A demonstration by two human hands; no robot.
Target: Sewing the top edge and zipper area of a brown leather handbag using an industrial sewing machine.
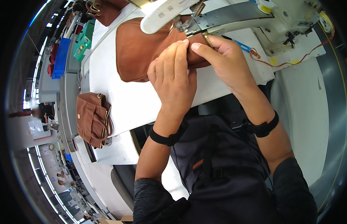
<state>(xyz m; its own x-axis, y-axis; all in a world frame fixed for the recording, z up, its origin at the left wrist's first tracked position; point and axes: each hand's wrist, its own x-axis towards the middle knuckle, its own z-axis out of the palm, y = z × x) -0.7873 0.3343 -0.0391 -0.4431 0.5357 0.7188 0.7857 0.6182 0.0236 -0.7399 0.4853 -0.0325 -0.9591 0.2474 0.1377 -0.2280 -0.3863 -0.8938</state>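
A brown leather bag point(134, 46) lies on the white work table, its right part under the presser foot point(186, 30) of a sewing machine. My left hand point(173, 78) rests on the leather, its fingers close together and bent, their tips just in front of the foot. Between thumb and fingers, my right hand point(225, 61) pinches the bag's edge beside a strip of metal zipper teeth point(208, 41). The two hands are close together there. My fingers and the foot hide part of the stitching spot.
A finished-looking brown handbag point(93, 119) sits at the table's left edge. More brown leather point(108, 11) lies at the far left. The machine arm point(233, 18) spans the far right. Blue-handled tool point(242, 46) and reddish cord point(285, 64) lie by its base. Left stands a blue bin point(61, 58).
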